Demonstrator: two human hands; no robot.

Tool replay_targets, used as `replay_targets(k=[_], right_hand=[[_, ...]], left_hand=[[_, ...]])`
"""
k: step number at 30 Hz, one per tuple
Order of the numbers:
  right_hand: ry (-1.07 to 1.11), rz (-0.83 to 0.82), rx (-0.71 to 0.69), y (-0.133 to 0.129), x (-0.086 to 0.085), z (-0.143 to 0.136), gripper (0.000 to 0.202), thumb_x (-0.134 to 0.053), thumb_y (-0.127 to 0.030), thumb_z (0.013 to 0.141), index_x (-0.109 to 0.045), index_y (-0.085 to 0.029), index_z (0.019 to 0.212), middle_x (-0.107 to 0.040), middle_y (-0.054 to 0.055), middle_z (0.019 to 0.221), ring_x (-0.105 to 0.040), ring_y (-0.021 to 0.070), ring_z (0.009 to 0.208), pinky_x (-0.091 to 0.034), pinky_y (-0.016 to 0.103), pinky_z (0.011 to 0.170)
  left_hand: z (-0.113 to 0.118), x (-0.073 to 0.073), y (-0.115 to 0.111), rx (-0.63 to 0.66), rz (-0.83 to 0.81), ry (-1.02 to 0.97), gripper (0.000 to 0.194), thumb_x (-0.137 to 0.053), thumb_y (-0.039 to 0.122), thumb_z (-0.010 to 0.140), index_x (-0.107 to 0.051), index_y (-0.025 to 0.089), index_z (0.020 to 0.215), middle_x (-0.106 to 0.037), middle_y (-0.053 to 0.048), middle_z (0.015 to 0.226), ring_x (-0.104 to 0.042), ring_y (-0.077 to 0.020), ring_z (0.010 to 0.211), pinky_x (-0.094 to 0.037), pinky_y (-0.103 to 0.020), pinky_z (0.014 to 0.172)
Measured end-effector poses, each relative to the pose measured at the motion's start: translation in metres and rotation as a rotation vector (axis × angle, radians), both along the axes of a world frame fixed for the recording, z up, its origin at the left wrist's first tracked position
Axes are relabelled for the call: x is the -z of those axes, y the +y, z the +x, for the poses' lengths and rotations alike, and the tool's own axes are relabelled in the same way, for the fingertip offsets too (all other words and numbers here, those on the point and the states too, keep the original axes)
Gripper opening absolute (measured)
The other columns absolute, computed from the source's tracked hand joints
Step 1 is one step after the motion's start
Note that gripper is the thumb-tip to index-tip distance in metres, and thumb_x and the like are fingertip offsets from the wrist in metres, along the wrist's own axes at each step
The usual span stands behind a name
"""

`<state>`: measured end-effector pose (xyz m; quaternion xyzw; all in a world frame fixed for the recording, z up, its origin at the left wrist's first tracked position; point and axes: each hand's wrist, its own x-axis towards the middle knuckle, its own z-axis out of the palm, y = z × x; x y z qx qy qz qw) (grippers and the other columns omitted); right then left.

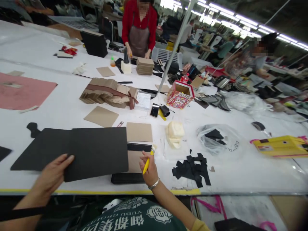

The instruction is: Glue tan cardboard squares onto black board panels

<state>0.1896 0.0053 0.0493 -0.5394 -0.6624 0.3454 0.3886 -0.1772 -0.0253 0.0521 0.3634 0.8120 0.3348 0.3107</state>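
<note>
My left hand pinches the lower edge of a stiff black panel, thumb on top. Another black panel lies beside and partly under it. In my right hand is a small brush with a yellow handle, its bristles pointing up and away from me. Just beyond the brush are a beige board and a black strip. Part of another beige board shows below the strip, with a black padded piece at its near side. The held panel hides their left parts.
A pale yellow block-like container stands right of the boards. Black scraps and a plastic bag lie farther right. Beyond are tied beige boards, a phone, a patterned box and a pole. A co-worker stands opposite.
</note>
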Motion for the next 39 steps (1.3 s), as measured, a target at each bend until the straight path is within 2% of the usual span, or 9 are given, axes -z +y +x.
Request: replay_targets(k=[3,7,10,14,20,25,30,35,39], right_hand=[[-0.088,-0.066,0.134,-0.007,0.019,0.019,0.022,-0.047,-0.029,0.082,-0.040,-0.020,0.101,-0.060,0.007,0.095,-0.063,0.0146,0.074,-0.050,0.026,0.066],[-0.328,-0.062,0.241,-0.010,0.053,0.052,0.015,-0.045,-0.030,0.081,-0.043,-0.019,0.090,-0.058,0.001,0.073,-0.059,0.0153,0.063,-0.046,0.026,0.059],[-0.426,-0.048,0.214,-0.008,0.069,0.064,0.013,-0.041,-0.028,0.083,-0.045,-0.018,0.090,-0.057,0.002,0.071,-0.057,0.0142,0.061,-0.043,0.024,0.057],[-0.594,-0.052,0.191,-0.002,0.067,0.078,0.020,-0.042,-0.035,0.083,-0.050,-0.018,0.091,-0.059,0.003,0.069,-0.058,0.0155,0.059,-0.040,0.022,0.052],[-0.510,0.052,0.426,0.025,0.033,0.157,0.035,-0.035,-0.039,0.087,-0.053,-0.018,0.108,-0.063,0.008,0.098,-0.060,0.0176,0.085,-0.045,0.026,0.070],[-0.419,-0.019,0.601,0.076,0.029,0.212,0.034,-0.034,-0.038,0.087,-0.061,-0.018,0.091,-0.065,0.004,0.086,-0.060,0.0145,0.079,-0.045,0.026,0.072],[-0.607,-0.095,0.360,0.108,0.044,0.219,0.023,-0.047,-0.034,0.080,-0.066,-0.021,0.082,-0.066,0.003,0.082,-0.059,0.0159,0.079,-0.044,0.028,0.076],[-0.720,-0.006,0.202,0.092,0.043,0.213,0.029,-0.046,-0.037,0.081,-0.064,-0.022,0.097,-0.064,0.004,0.081,-0.059,0.0165,0.076,-0.045,0.028,0.069],[-0.556,0.031,0.369,0.080,0.036,0.214,0.034,-0.041,-0.041,0.082,-0.065,-0.018,0.090,-0.066,0.006,0.084,-0.060,0.0167,0.074,-0.047,0.028,0.067]], left_hand=[[0.089,0.026,0.007,0.120,-0.037,-0.522,0.038,-0.054,0.045,0.070,-0.053,0.021,0.099,-0.067,0.000,0.080,-0.062,-0.0178,0.076,-0.050,-0.031,0.068],[0.146,0.050,0.012,0.339,-0.123,-0.213,0.034,-0.047,0.051,0.073,-0.056,0.019,0.081,-0.062,0.000,0.070,-0.058,-0.0164,0.068,-0.044,-0.027,0.062],[0.152,0.055,0.017,0.514,-0.116,0.192,0.037,-0.043,0.054,0.074,-0.053,0.019,0.066,-0.055,0.001,0.061,-0.053,-0.0149,0.062,-0.038,-0.025,0.059],[0.150,0.053,0.023,0.599,-0.151,0.397,0.040,-0.040,0.056,0.074,-0.049,0.020,0.061,-0.051,0.001,0.059,-0.051,-0.0146,0.058,-0.034,-0.025,0.055],[0.134,0.060,0.026,0.513,-0.028,0.415,0.045,-0.045,0.058,0.069,-0.054,0.020,0.092,-0.058,-0.002,0.076,-0.056,-0.0176,0.069,-0.042,-0.027,0.064],[0.123,0.073,0.031,0.395,-0.098,0.321,0.037,-0.044,0.049,0.073,-0.055,0.024,0.096,-0.063,-0.002,0.084,-0.060,-0.0209,0.078,-0.046,-0.030,0.067],[0.133,0.064,0.039,0.377,-0.092,0.311,0.034,-0.045,0.046,0.075,-0.057,0.025,0.099,-0.065,-0.002,0.097,-0.060,-0.0217,0.088,-0.045,-0.032,0.075],[0.152,0.041,0.067,0.419,0.098,0.301,0.039,-0.040,0.046,0.080,-0.056,0.020,0.103,-0.062,-0.005,0.103,-0.059,-0.0190,0.091,-0.044,-0.029,0.082],[0.173,0.035,0.107,0.588,0.220,0.365,0.041,-0.034,0.043,0.083,-0.056,0.015,0.104,-0.061,-0.007,0.106,-0.054,-0.0186,0.101,-0.040,-0.031,0.091]])
